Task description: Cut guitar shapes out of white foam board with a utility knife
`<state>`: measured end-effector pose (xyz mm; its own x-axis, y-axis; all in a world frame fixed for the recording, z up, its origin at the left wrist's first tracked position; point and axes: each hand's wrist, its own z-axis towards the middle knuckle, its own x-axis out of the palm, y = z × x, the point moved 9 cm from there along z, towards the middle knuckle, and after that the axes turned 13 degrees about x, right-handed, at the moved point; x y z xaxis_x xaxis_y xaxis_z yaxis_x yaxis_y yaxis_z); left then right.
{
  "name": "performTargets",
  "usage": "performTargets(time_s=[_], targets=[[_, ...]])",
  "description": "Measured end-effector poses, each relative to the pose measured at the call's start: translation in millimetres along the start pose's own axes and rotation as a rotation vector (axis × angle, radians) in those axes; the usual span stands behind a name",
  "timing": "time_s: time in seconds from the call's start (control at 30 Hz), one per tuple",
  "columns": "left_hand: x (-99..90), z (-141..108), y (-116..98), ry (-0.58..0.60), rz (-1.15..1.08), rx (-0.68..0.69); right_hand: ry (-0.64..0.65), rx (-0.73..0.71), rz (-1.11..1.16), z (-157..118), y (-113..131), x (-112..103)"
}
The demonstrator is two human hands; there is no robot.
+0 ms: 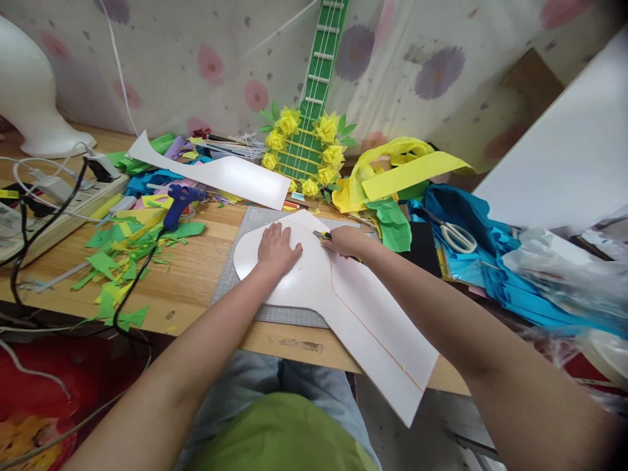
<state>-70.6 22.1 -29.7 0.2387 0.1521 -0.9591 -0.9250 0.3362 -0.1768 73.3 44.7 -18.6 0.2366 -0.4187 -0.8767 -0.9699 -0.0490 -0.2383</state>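
A white foam board [294, 281] lies over a grey cutting mat [289, 316], its long lower end jutting past the table's front edge. Its left side has a rounded outline, and an orange line is drawn along it. My left hand [277, 248] rests flat on the rounded part with fingers spread. In my right hand [343, 241] is a utility knife [321, 235], its tip at the board near the upper end of the orange line. The grip partly hides the knife's handle.
Behind the mat lie a cut white board piece [245, 180] and a green guitar shape with yellow paper flowers [307, 144]. A blue glue gun [179, 206] and paper scraps [115, 268] are on the left. White-handled scissors [458, 237] sit on blue paper at right.
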Motion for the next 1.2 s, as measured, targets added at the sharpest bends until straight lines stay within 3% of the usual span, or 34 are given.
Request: performTargets(time_s=[0.27, 0.33, 0.4, 0.5, 0.63, 1.2], targets=[[-19.3, -15, 36, 0.097, 0.122, -0.194, -0.120, -0.154, -0.060, 16, 48, -35], [-25.0, -7, 43, 0.084, 0.131, -0.166, -0.156, -0.191, -0.084, 24, 61, -44], [-25.0, 5, 44, 0.055, 0.117, -0.054, -0.146, -0.204, -0.096, 31, 68, -48], [-8.4, 17, 43, 0.101, 0.051, 0.095, -0.112, -0.206, -0.097, 36, 70, -46], [8.9, 20, 47, 0.156, 0.000, 0.088, -0.098, -0.220, -0.071, 35, 68, -41], [10.1, 21, 49, 0.167, 0.028, 0.075, -0.094, -0.176, -0.064, 31, 60, -35]])
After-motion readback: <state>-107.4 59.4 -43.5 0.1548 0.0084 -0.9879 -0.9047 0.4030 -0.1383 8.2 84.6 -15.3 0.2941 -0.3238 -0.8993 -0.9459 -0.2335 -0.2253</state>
